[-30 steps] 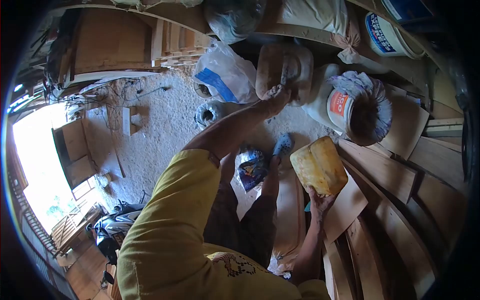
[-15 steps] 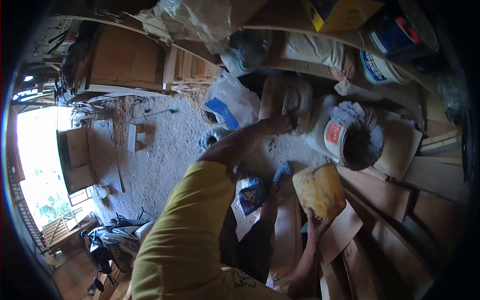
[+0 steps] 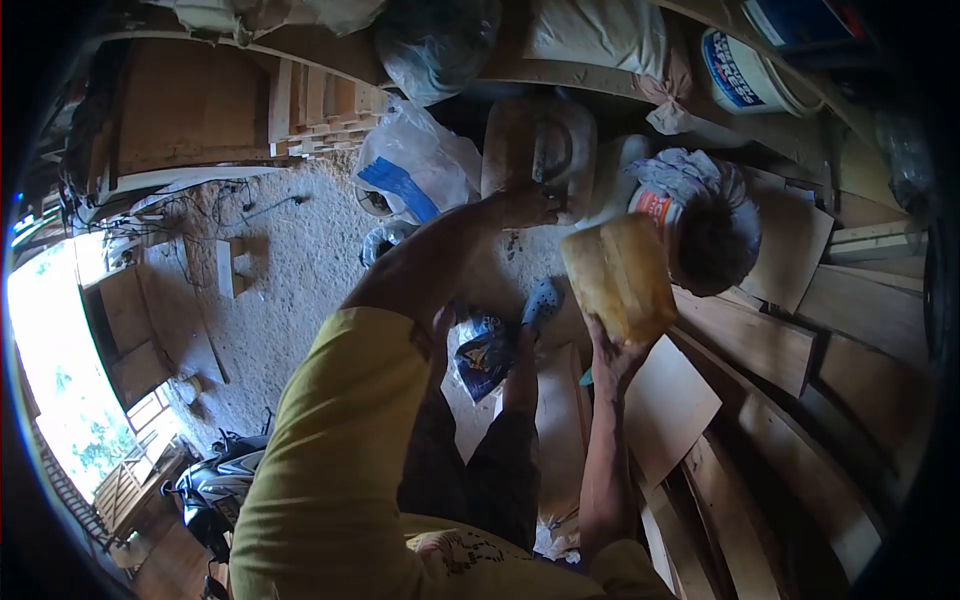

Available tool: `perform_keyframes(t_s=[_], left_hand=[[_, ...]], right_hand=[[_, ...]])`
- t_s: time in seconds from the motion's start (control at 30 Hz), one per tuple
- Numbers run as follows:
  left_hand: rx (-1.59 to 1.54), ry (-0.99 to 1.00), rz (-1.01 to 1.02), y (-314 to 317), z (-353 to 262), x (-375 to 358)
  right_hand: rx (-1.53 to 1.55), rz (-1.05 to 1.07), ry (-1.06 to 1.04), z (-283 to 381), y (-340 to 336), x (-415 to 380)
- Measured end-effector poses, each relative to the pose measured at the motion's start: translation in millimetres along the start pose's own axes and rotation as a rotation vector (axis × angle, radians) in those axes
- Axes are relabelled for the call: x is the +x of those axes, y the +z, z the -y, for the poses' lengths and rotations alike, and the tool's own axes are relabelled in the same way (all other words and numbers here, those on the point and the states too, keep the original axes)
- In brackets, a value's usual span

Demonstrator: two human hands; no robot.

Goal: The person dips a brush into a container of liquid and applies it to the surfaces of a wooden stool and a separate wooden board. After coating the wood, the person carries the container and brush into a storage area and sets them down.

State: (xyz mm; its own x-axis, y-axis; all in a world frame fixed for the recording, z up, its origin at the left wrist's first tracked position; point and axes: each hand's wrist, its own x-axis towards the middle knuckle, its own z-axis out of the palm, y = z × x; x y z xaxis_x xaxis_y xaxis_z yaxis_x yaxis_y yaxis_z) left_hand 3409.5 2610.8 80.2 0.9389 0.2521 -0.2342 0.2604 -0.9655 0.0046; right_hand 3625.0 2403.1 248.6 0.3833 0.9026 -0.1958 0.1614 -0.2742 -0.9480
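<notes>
My right hand (image 3: 617, 358) grips the near end of a yellowed, translucent plastic container (image 3: 620, 275), holding it raised above the floor. My left hand (image 3: 537, 206) is stretched forward, with its fingers bent at the near end of a dirty whitish plastic jerrycan (image 3: 510, 150) that has a moulded handle. The fingertips are partly in shadow. To the right of the jerrycan stands a white bucket with a red label (image 3: 655, 207), with a crumpled whitish cloth or bag (image 3: 690, 170) around its top.
A clear plastic bag with blue tape (image 3: 430, 160) lies left of the jerrycan. A dark printed packet (image 3: 485, 355) is by my feet, near a blue clog (image 3: 542, 302). Boards (image 3: 750, 330) lean on the right; a shelf (image 3: 560, 75) crosses above. A motorcycle (image 3: 220, 480) stands lower left.
My right hand has lifted the yellowed container up and slightly left, so it now overlaps the labelled bucket. My left hand stays at the jerrycan. The whole view has shifted.
</notes>
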Motion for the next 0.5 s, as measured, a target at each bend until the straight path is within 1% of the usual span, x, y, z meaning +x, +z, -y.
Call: perform_keyframes(t_s=[0.03, 0.07, 0.13, 0.17, 0.23, 0.27, 0.3, 0.37, 0.4, 0.43, 0.47, 0.5], left_hand=[[0.059, 0.095, 0.003, -1.7, 3.6, -4.6], [0.045, 0.087, -0.002, -4.8, -3.4, -8.4], [-0.113, -0.119, -0.035, -11.6, -8.9, -12.6], [-0.188, -0.218, -0.049, -16.1, -11.6, -15.7], [-0.351, -0.409, -0.072, -26.5, -24.8, -22.0], [-1.01, -0.871, -0.181, -73.9, -28.4, -22.1], [-1.016, -0.866, -0.183, -69.2, -33.4, -23.6], [-0.764, -0.916, -0.268, -54.1, -39.2, -27.2], [-0.821, -0.932, -0.286, -57.6, -41.7, -26.6], [-0.813, -0.927, -0.295, -46.2, -38.1, -22.8], [-0.765, -0.903, -0.257, -35.2, -40.0, -19.1], [-0.723, -0.88, -0.22, -24.5, -44.1, -14.4]], right_hand=[[-0.023, -0.019, -0.001, -1.5, 13.9, 11.9], [-0.055, -0.037, 0.001, -1.7, 23.8, 22.3], [-0.025, -0.014, -0.172, -1.6, 55.3, 59.2], [-0.344, -0.033, -0.337, 22.2, 63.5, 76.1], [-0.034, -0.037, -0.229, 7.6, 92.6, 102.4], [-0.043, -0.038, -0.226, -0.2, 104.3, 114.0], [-0.072, -0.054, -0.199, -7.8, 116.8, 126.4], [-0.104, -0.076, -0.175, -12.9, 133.1, 144.0], [-0.232, -0.073, -0.177, -12.5, 140.3, 152.5], [-0.357, -0.073, -0.183, -8.3, 148.2, 161.2], [-0.427, -0.081, -0.134, -5.5, 152.5, 164.7], [-0.435, -0.081, -0.137, -14.4, 151.9, 169.8]])
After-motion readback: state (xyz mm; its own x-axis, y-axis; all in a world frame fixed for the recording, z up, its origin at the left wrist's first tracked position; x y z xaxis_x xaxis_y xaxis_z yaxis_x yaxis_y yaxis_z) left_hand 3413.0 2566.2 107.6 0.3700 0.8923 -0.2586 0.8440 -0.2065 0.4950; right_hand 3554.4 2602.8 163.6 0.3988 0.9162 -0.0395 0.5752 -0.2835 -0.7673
